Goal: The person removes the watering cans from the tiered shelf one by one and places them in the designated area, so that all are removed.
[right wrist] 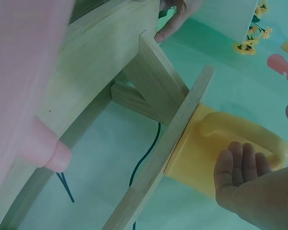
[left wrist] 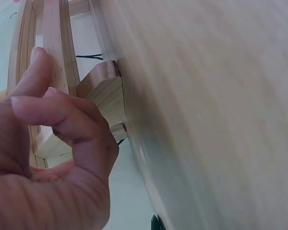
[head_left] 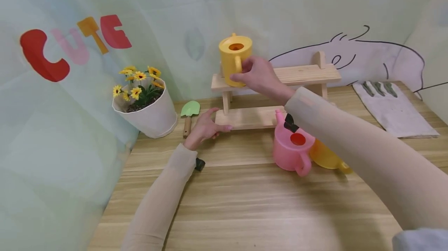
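A yellow watering can [head_left: 229, 62] stands upright at the left end of the upper board of a two-tier wooden plant stand [head_left: 252, 118]. My right hand [head_left: 260, 74] holds it by the handle side, thumb low near the handle. In the right wrist view the fingers [right wrist: 237, 165] curl beside the handle, and the can's base meets the board. My left hand [head_left: 206, 125] grips the left end of the stand's lower board, thumb along the front edge. From the left wrist, its fingers [left wrist: 89, 127] look curled at the wood.
A pink watering can [head_left: 285, 152] and another yellow can [head_left: 325, 156], partly hidden by my right sleeve, stand before the stand. On the left are a white pot [head_left: 150, 117] of yellow flowers and a green trowel [head_left: 190, 109]. Folded gloves [head_left: 395, 107] lie at right.
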`<state>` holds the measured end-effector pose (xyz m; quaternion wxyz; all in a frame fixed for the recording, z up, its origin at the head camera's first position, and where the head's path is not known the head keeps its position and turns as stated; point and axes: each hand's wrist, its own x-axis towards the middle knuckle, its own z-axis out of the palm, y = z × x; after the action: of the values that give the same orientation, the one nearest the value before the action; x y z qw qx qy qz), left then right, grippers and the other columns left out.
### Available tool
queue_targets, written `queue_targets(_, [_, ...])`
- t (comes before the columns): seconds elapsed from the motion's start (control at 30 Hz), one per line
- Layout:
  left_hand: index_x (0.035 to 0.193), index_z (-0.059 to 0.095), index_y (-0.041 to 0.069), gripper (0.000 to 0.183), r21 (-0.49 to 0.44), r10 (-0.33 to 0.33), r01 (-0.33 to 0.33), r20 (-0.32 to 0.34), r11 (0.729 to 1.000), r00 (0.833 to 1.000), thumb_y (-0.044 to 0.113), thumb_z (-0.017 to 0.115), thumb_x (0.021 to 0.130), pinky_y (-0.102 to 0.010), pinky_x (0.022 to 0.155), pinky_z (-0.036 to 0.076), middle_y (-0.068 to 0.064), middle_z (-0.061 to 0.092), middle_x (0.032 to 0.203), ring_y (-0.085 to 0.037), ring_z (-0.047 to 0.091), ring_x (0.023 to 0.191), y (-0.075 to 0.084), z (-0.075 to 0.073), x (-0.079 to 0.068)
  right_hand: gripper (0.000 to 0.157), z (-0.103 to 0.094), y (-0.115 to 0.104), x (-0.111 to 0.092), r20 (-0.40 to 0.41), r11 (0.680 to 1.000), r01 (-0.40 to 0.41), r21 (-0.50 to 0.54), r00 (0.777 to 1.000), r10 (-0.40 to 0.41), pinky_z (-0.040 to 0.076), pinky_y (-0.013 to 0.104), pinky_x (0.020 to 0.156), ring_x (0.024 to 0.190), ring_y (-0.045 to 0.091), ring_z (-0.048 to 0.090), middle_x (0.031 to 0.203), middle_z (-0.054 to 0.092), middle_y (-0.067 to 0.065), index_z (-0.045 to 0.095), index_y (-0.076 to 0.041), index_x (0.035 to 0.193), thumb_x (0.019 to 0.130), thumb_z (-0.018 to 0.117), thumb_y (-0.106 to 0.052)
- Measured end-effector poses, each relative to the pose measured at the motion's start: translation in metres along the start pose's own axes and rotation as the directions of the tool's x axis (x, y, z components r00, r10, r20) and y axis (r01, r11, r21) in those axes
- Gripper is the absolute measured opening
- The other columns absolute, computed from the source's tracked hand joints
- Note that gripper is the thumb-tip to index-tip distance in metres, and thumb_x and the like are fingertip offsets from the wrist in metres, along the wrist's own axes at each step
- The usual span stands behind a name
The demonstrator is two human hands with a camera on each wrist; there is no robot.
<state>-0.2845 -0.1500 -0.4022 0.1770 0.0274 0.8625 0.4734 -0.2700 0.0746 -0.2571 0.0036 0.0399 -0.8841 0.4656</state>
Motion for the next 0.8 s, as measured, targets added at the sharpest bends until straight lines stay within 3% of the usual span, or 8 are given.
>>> queue_targets(0.43, [0.172,0.03,0.018,0.105,-0.032,-0.004,0.004,0.001,0.999,1.0,0.023,0.094,0.089,-0.023,0.054,0.047,0.001,0.056,0.07,-0.01,0.052,0.053,0.0,0.003,0.001,0.041,0.011,-0.007,0.012,0.017,0.991,-0.079,0.105,0.997,0.078,0.056,0.035,0.105,0.115,0.022,0.063,0.133,0.069,0.008,0.07,-0.005,0.133,0.104,0.076,-0.033])
queue_targets(0.67, [0.172,0.031,0.017,0.105,-0.027,-0.008,0.008,0.002,1.0,1.0,0.023,0.094,0.088,-0.023,0.054,0.046,0.002,0.054,0.065,-0.01,0.052,0.051,0.0,0.002,0.0,0.022,0.017,-0.008,0.018,0.013,0.975,-0.125,0.186,0.992,0.125,0.051,0.03,0.095,0.11,0.02,0.061,0.114,0.068,0.005,0.071,-0.007,0.108,0.108,0.067,-0.029])
queue_targets(0.8, [0.172,0.03,0.017,0.105,-0.038,-0.005,0.006,0.007,0.999,1.0,0.022,0.094,0.089,-0.023,0.053,0.046,0.002,0.054,0.065,-0.01,0.051,0.051,0.0,0.001,-0.001,0.019,0.02,-0.007,0.02,0.009,0.96,-0.116,0.254,0.993,0.117,0.054,0.032,0.099,0.108,0.019,0.064,0.106,0.07,0.004,0.071,-0.007,0.11,0.11,0.062,-0.023])
